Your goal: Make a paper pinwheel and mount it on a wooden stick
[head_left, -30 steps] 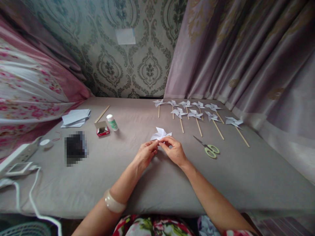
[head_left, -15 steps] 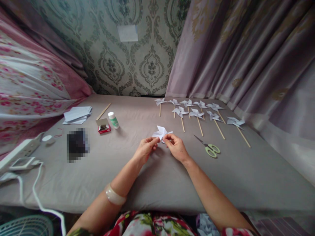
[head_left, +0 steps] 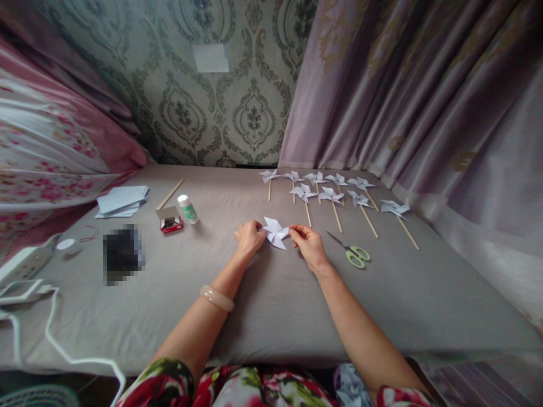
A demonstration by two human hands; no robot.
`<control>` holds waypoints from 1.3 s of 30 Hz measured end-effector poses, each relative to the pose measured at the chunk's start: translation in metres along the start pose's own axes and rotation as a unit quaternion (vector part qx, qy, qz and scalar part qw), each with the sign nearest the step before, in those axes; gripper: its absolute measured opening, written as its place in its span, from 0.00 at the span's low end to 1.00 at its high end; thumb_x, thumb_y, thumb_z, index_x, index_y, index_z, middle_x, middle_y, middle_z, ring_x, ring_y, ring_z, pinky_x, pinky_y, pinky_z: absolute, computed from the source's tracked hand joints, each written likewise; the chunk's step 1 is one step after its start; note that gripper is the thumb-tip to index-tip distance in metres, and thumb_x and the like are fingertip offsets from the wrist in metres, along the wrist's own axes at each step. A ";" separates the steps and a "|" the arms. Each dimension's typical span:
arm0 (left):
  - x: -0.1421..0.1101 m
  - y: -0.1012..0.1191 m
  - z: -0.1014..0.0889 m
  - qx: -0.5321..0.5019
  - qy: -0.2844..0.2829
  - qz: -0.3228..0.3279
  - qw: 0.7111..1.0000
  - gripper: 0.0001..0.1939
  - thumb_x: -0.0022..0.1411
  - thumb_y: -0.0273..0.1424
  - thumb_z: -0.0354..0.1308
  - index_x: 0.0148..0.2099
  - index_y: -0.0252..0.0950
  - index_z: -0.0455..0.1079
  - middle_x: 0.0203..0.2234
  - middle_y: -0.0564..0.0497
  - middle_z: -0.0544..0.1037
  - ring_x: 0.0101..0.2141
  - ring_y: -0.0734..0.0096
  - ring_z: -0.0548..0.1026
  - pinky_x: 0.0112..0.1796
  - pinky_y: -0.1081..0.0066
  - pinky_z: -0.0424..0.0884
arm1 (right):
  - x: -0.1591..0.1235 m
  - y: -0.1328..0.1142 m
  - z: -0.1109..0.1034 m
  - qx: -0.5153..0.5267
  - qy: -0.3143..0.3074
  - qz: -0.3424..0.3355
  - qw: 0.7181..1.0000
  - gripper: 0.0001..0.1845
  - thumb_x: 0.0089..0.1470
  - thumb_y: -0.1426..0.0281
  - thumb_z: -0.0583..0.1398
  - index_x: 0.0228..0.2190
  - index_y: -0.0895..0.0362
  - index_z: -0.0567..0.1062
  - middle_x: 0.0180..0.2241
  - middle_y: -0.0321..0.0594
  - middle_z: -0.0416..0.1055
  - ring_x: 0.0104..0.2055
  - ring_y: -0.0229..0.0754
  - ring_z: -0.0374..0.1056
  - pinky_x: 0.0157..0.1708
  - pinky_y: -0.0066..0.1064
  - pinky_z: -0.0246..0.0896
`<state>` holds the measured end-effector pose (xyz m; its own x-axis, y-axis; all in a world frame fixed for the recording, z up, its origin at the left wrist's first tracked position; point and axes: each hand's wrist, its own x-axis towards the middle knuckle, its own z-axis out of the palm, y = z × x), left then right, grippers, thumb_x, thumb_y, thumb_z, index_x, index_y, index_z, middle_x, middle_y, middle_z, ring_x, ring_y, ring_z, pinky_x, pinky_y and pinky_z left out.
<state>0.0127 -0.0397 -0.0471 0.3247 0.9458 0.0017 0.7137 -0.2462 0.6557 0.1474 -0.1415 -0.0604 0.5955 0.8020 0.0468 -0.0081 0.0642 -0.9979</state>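
Observation:
A white folded-paper pinwheel (head_left: 275, 233) with pointed blades is between my hands, with no stick to be seen on it. My right hand (head_left: 309, 244) pinches the tip of its right blade between thumb and finger. At the opposite side, the fingers of my left hand (head_left: 250, 236) are closed on the left blade's tip, partly hidden behind the back of the hand. To the right of my right hand lie scissors (head_left: 356, 256) with green handles, blades pointing away to the left.
Finished pinwheels on sticks (head_left: 333, 196) lie in rows at the back right. On the left are a glue stick (head_left: 188, 209), a small red box (head_left: 171, 221), a wooden stick (head_left: 170, 194), paper sheets (head_left: 123, 202), a blurred dark object (head_left: 123, 253) and a power strip (head_left: 27, 265) with white cables.
My hands have moved apart, from the pinwheel's near edge to its left and right blades, uncovering its middle. The view has shifted slightly to the right.

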 end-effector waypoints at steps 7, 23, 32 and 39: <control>0.000 -0.005 0.003 -0.026 0.014 0.010 1.000 0.04 0.53 0.29 0.57 0.31 0.36 0.73 0.32 0.42 0.79 0.40 0.54 0.72 0.43 0.61 0.60 | -0.002 -0.001 0.001 0.009 -0.007 0.014 1.000 0.24 0.34 0.52 0.68 0.28 0.57 0.75 0.23 0.35 0.71 0.24 0.35 0.63 0.20 0.25 0.58; -0.030 0.015 -0.030 -0.558 0.033 -0.001 0.829 0.14 0.45 0.35 0.61 0.34 0.36 0.64 0.21 0.57 0.71 0.23 0.77 0.68 0.27 0.75 0.67 | -0.006 -0.058 0.008 -0.177 -0.052 -0.249 0.951 0.09 0.50 0.61 0.63 0.27 0.54 0.78 0.35 0.40 0.68 0.40 0.41 0.66 0.46 0.35 0.61; -0.036 0.020 -0.033 -0.610 0.016 -0.033 0.792 0.19 0.42 0.39 0.66 0.34 0.36 0.65 0.20 0.57 0.72 0.21 0.77 0.69 0.26 0.75 0.67 | -0.011 -0.049 0.024 -0.247 -0.006 -0.281 0.927 0.04 0.51 0.65 0.64 0.28 0.51 0.79 0.46 0.41 0.67 0.47 0.45 0.61 0.52 0.44 0.57; -0.040 0.024 -0.034 -0.657 -0.061 -0.074 0.748 0.19 0.38 0.38 0.69 0.31 0.33 0.71 0.22 0.54 0.74 0.22 0.77 0.71 0.27 0.76 0.67 | -0.014 -0.040 0.027 -0.240 0.027 -0.301 0.923 0.05 0.52 0.65 0.63 0.29 0.51 0.79 0.47 0.42 0.66 0.50 0.46 0.60 0.52 0.45 0.57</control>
<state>-0.0046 -0.0761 -0.0060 0.4134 0.8962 -0.1610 -0.4527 0.3557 0.8176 0.1181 -0.1394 -0.0198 0.4159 0.6747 0.6098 0.6857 0.2078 -0.6976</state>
